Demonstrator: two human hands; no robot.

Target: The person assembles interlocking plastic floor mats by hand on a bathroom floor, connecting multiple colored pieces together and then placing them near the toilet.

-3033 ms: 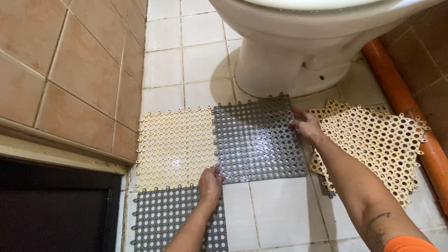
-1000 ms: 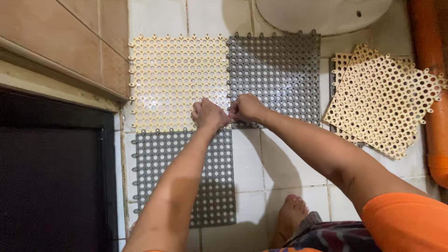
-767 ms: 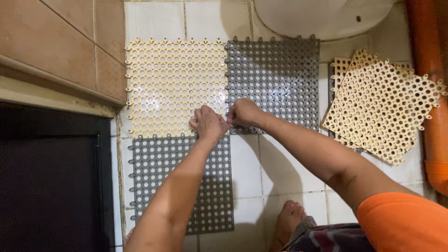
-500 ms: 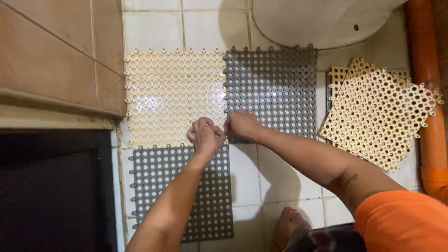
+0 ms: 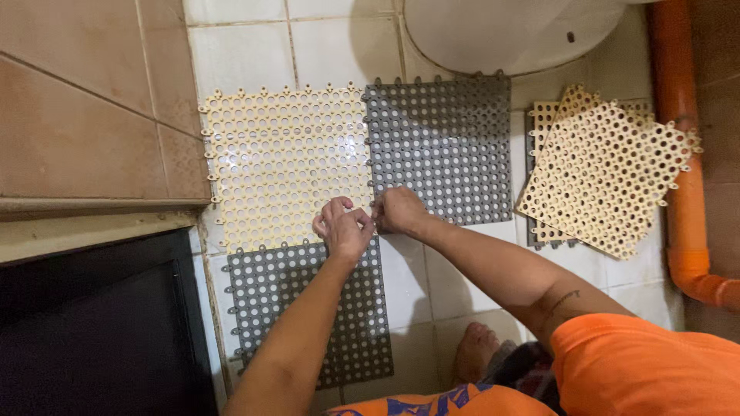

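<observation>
Mats laid flat: three perforated plastic squares on the white tiled floor (image 5: 462, 285) — one cream mat (image 5: 285, 162), one grey mat (image 5: 443, 146) just right of it with edges touching, and a second grey mat (image 5: 301, 308) below the cream one.
Loose mats: a stack (image 5: 609, 177) of cream squares to the right, tilted, with a grey one showing beneath; how many are in it cannot be told.
Meeting point: both hands sit where the corners of the three laid mats come together.
Left hand (image 5: 344, 229): palm down, fingers curled, fingertips pressing on the lower right corner of the cream mat where it meets the second grey mat; it pinches at the edge, but whether it grips anything cannot be told.
Right hand (image 5: 397, 209): knuckles up, fingers bent into a loose fist against the lower left corner of the grey mat, touching its edge.
Arms: two bare forearms reach up from the bottom of the view; the right one comes in on a slant from an orange sleeve (image 5: 647, 362).
Foot: one bare foot (image 5: 474, 350) rests on the tiles under the right forearm.
Surroundings: a white toilet base (image 5: 501, 35) above the grey mat, an orange pipe (image 5: 682, 154) along the right, brown wall tiles (image 5: 85, 115) at left.
</observation>
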